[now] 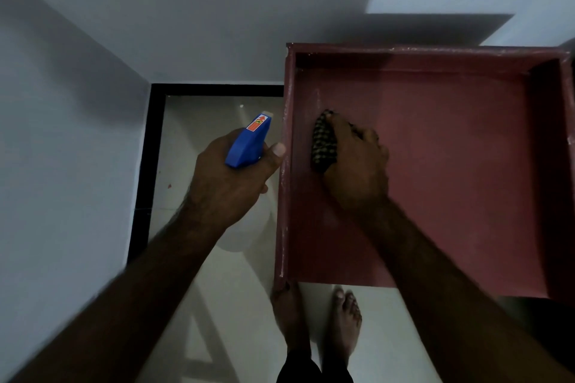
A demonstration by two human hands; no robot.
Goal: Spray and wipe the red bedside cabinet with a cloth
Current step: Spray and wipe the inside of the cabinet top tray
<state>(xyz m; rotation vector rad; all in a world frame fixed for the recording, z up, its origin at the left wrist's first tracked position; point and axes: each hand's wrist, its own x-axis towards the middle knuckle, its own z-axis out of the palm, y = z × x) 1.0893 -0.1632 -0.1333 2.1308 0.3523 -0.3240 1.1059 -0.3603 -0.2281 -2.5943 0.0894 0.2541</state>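
Right hand (357, 162) curled over checked cloth (323, 143), pressing it onto red bedside cabinet (451, 180) top, near its left rim. Left hand (227, 186) grips blue-headed spray bottle (249, 143) just left of the cabinet (nozzle pointing away).

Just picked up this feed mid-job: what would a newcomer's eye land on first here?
The red cabinet fills the right side of the view, seen from above with a raised rim. The right hand holds a checked cloth against its surface near the left rim. Just left of the cabinet, the left hand grips a blue spray bottle over the pale floor.
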